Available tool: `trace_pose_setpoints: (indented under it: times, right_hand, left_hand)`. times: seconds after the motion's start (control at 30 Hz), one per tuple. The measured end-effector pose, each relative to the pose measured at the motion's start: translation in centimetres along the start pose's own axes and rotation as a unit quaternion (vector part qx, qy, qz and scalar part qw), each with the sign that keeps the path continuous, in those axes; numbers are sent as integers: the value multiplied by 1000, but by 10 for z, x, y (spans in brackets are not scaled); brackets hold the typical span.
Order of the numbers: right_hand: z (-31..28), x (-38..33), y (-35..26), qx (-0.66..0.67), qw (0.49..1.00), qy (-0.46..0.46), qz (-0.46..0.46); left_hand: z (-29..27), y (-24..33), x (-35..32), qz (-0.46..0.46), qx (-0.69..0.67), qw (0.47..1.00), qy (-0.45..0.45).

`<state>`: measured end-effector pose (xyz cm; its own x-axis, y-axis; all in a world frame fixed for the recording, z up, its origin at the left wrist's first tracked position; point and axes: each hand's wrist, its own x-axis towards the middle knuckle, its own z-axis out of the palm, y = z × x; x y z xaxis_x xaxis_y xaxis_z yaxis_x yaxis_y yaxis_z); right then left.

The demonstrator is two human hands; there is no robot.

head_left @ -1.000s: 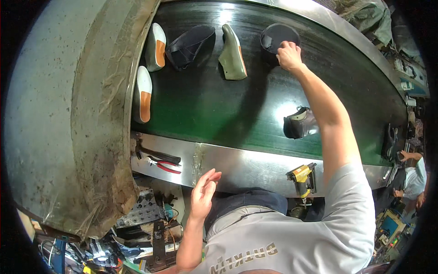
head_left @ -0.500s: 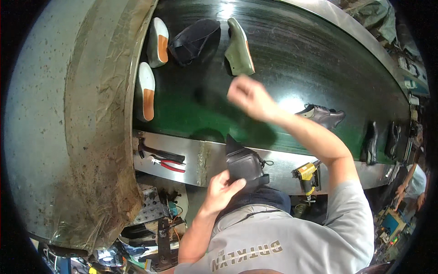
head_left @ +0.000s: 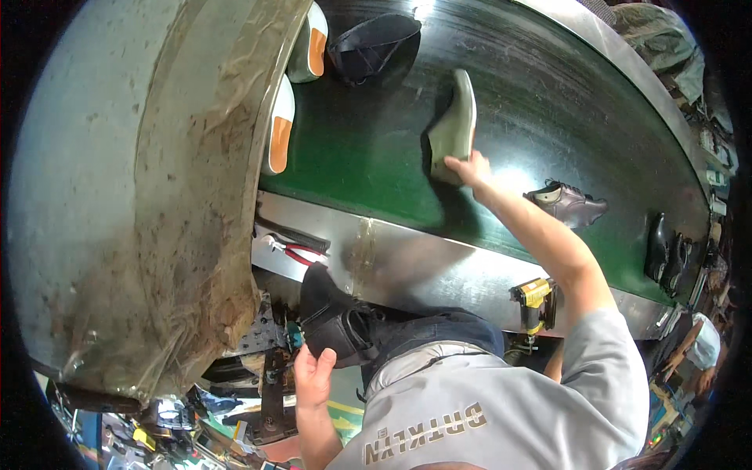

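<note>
A black leather shoe upper [head_left: 335, 319] is held at its lower edge by my left hand [head_left: 315, 376], beside my lap in front of the metal ledge. My left thumb and fingers are closed on it. Over the green belt [head_left: 368, 157], my right hand [head_left: 470, 168] grips the heel end of an olive-green shoe last [head_left: 456, 129] with a pale sole edge. The last stands tilted, toe pointing away from me, a shadow beside it. Farther left on the belt lies another black shoe upper [head_left: 376, 48].
Two lasts with white and orange soles, the nearer last [head_left: 280, 129] among them, lie at the belt's left edge. To the right are a dark laced shoe [head_left: 568, 205] and black shoes [head_left: 658, 247]. Red-handled pliers [head_left: 301, 252] and a yellow nail gun [head_left: 534, 305] rest at the metal ledge [head_left: 423, 254].
My right hand has taken hold of the green last and brought it nearer to me. My left hand has moved left with the black upper, turning it. The whole view has shifted.
</note>
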<state>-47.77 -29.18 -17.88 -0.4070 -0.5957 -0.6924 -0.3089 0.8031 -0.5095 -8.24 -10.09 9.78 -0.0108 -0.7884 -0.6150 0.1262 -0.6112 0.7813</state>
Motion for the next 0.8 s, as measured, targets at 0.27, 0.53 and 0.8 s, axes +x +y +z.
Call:
trace_pose_setpoints:
  times: [0.27,0.53,0.8]
  right_hand:
    - [-55,14,-12,4,995,97,-34]
    - [-81,-167,-41,92,946,23,-309]
    - [-63,-215,15,505,844,-103,-149]
  left_hand:
    - [14,-1,22,45,417,901,-114]
    - [22,-40,28,82,-344,917,-186]
    - [46,-83,27,-133,-521,843,-15]
